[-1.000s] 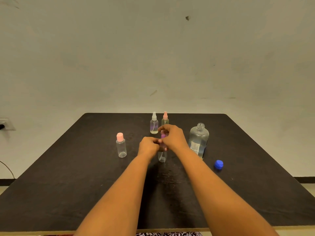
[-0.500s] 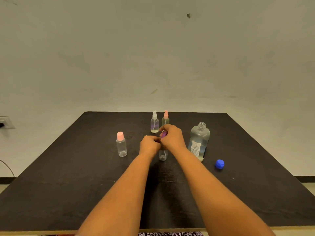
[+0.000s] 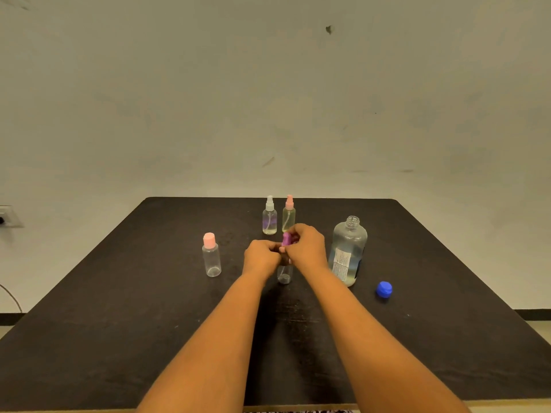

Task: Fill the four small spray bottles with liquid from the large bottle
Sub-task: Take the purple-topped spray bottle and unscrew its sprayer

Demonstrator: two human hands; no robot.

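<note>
At frame centre, the left hand (image 3: 261,257) is closed round the neck of a small clear bottle (image 3: 284,275) standing on the table (image 3: 119,323), while the right hand (image 3: 305,247) pinches its purple sprayer (image 3: 286,239). Whether the top is going on or off cannot be told. The open large bottle (image 3: 347,248) stands just right of it, its blue cap (image 3: 384,289) lower right. Two sprayers hold liquid behind; the pink-capped bottle (image 3: 211,256) at left looks empty, probably next.
</note>
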